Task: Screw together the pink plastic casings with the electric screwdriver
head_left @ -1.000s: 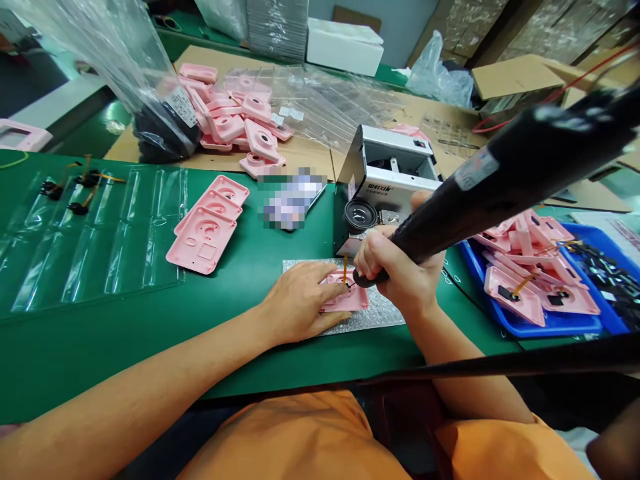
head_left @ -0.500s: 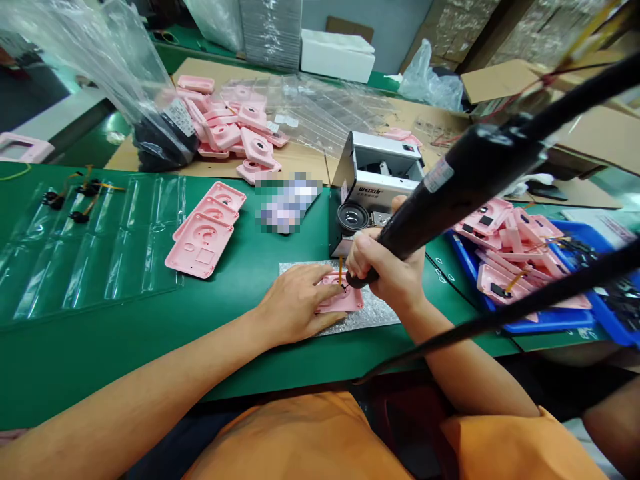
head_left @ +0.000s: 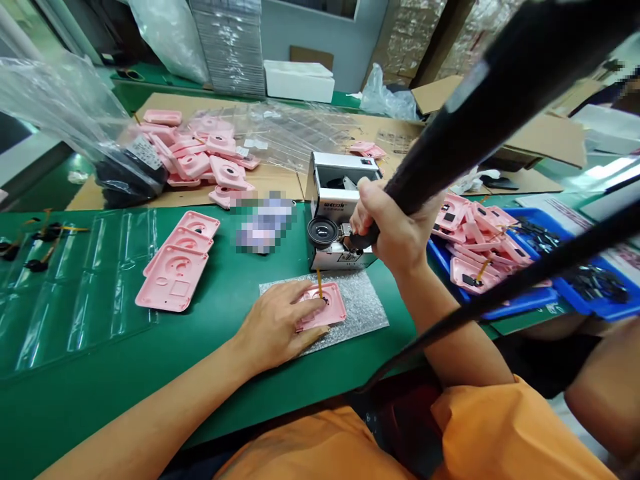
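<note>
My left hand (head_left: 277, 323) rests over a pink plastic camera shell (head_left: 335, 304) and presses it down, fingers on its near side and inside. A small black part with an upright orange ribbon cable (head_left: 320, 283) sits in the shell. Under both lies a bubble-wrap sheet (head_left: 370, 317). My right hand (head_left: 400, 230) is wrapped round a black electric screwdriver (head_left: 450, 127), held slanting. Its nose is at the front of the screw feeder (head_left: 330, 200), by the metal outlet right of a round black dial (head_left: 323, 231); the bit's tip cannot be made out.
Left of the shell lie several overlapping pink shells (head_left: 173, 277) and a clear plastic tray (head_left: 90, 293) with black parts. A pile of pink casings (head_left: 225, 170) is behind. Blue bins (head_left: 530, 297) hold shells and black parts at right. A black cable crosses before my right arm.
My right hand has lifted the screwdriver off the pink shell and carried it up to the screw feeder's front. My left hand stays on the shell. The camera view has shifted.
</note>
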Demonstrator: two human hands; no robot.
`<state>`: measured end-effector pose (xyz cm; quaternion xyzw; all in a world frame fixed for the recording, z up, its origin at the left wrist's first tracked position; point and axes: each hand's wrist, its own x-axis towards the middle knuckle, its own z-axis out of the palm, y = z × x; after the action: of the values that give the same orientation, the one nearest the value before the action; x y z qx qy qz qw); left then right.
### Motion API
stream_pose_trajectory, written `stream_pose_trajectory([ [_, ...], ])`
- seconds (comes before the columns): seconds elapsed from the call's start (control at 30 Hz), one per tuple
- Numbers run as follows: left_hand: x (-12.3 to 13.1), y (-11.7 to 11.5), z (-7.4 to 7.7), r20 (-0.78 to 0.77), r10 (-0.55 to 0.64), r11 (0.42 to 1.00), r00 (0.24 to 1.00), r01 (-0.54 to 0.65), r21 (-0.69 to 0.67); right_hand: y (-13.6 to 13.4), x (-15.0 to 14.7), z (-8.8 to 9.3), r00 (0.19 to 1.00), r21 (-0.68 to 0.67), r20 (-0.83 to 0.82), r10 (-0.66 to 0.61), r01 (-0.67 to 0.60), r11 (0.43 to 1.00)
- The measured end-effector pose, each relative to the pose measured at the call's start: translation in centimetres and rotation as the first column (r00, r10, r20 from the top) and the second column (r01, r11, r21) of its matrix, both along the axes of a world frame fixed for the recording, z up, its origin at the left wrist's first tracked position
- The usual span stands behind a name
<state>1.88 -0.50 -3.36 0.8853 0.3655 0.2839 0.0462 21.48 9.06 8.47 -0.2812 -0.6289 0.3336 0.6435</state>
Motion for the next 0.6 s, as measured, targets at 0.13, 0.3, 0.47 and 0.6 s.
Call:
stream_pose_trajectory([
  [0.13,0.0,-0.2,-0.1,-0.011,0.024,1.000,1.000,-0.024,-0.014,-0.1,0.2,0.2,0.995,-0.065,-0.085,0.050,-0.056,0.996],
  [0.3,0.4,-0.3,-0.5,0.066,0.015,0.997,0.998,-0.010,-0.077,-2.8,-0.3,-0.8,0.968,-0.258,-0.112,0.225,-0.247,0.934],
  [0.47,0.6,-0.1,-0.8,0.113,0.046,0.979,0.992,-0.023,-0.201,-5.4,-2.0,-3.0,0.956,-0.280,-0.087,0.282,-0.295,0.914],
  [0.6,0.7,-0.1,-0.8,0.117,0.046,0.978,0.992,-0.021,-0.207,-5.7,-2.5,-3.7,0.952,-0.321,-0.045,0.304,-0.302,0.898],
])
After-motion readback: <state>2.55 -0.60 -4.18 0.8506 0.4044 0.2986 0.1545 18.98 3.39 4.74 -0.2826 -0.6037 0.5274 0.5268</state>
